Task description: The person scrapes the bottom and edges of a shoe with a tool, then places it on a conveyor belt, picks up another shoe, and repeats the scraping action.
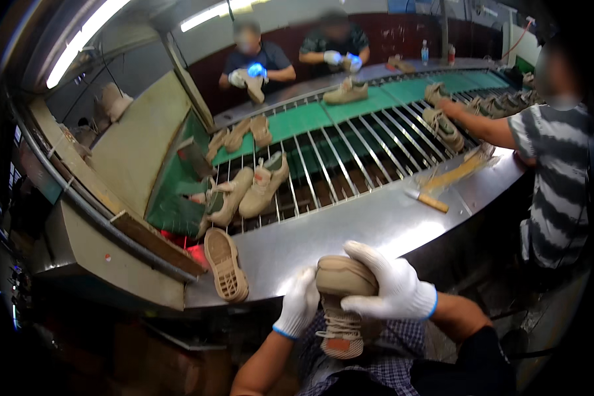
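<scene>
A beige lace-up shoe [342,323] is between my two hands, in front of my body, with its toe pointing away from me and its laces facing up. My left hand [297,305], in a white knit glove with a blue cuff, grips the shoe's left side near the toe. In a matching glove, my right hand [395,287] wraps the toe's right side, thumb and fingers spread round it. On the metal ledge to the left lies a tan shoe sole [225,265], tread side up. The shoe's underside and heel are hidden.
A slatted roller conveyor [336,155] runs behind the metal ledge [389,231], carrying beige shoes [265,185] and loose soles [261,131]. A wooden-handled tool [430,201] lies on the ledge. One co-worker [558,152] reaches over shoes at right; two people [261,61] work across.
</scene>
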### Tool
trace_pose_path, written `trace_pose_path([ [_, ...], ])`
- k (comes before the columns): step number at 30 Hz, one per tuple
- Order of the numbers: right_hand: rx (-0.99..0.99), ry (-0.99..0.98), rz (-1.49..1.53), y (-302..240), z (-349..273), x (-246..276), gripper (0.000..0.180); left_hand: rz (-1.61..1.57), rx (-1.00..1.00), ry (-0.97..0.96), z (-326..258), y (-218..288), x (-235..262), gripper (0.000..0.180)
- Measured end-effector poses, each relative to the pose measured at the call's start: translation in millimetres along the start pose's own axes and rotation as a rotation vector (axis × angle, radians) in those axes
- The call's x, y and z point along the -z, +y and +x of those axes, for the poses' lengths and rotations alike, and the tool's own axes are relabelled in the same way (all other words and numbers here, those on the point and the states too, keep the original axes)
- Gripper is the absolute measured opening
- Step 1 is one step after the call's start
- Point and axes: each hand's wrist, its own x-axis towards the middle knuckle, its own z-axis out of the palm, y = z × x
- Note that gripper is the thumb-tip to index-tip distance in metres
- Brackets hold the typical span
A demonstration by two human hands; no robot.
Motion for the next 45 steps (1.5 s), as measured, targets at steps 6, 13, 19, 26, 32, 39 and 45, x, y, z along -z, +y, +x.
trace_pose_path([
  [6,-0.058,-0.062,0.832,30,-17,16,0.086,0.078,0.167,-0.002,-33,20,-9,0.088],
  [13,-0.694,-0.361,0.857,83,-112,-68,0.112,0.375,-0.531,-0.182,46,17,-1,0.045],
  [19,-0.560,-0.435,0.334,104,-176,-101,0.113,0.255,-0.161,-0.324,47,-74,5,0.041],
  [26,-0.170,-0.116,0.046,69,-72,-28,0.102,0.393,-0.136,-0.193,67,-83,-17,0.032],
  [32,0.120,-0.184,0.091,33,-133,-54,0.066,0.716,-0.346,-0.078,49,-54,-16,0.028],
  [39,-0.064,-0.112,0.219,85,-98,-38,0.082,1.009,-0.545,-0.110,-72,-65,-26,0.065],
  [45,-0.122,-0.125,0.204,93,-89,-42,0.084,0.979,-0.616,-0.050,-57,-84,-17,0.073],
])
